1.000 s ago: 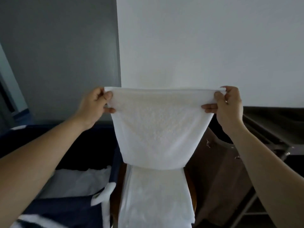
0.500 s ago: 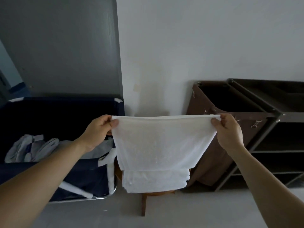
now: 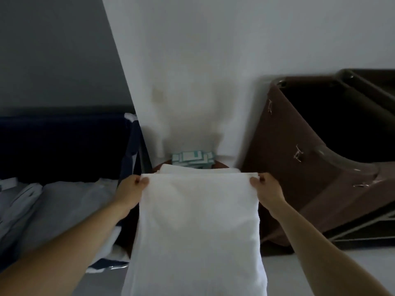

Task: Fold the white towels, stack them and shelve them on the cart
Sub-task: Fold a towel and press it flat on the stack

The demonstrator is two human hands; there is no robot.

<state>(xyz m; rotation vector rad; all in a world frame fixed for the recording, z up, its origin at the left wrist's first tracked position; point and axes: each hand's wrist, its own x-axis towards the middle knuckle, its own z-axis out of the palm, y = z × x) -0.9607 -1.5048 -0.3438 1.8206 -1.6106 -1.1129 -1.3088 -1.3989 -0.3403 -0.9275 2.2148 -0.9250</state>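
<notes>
A: What do we have hold of?

B: The white towel (image 3: 198, 221), by its two far corners. Our left hand (image 3: 130, 192) pinches the left corner with the thumb on top, and our right hand (image 3: 267, 190) pinches the right corner the same way. The fingers under the cloth are hidden, so we cannot say how they lie.

A: And where is the towel?

B: It stretches from our hands back toward us and runs off the bottom edge, so we do not see its near end. Its far edge is just in front of a folded towel pile (image 3: 198, 169), of which only a narrow strip shows. We cannot tell whether the two touch.

A: What carries the pile?

B: A brown round surface (image 3: 224, 165). We see only slivers of its rim, so we cannot tell stool from table. Behind the pile lie teal-and-white packets (image 3: 192, 160), too blurred to read.

A: And to the sides?

B: On our left is a dark blue bin (image 3: 64, 146) with grey linen (image 3: 64, 206) in it, cut off at the picture's edge. On our right is a brown bag (image 3: 299, 178) beside the cart (image 3: 363, 230), both smeared by blur. The cart's shelves are mostly out of view, and the inside of the bag is too dark to make out.
</notes>
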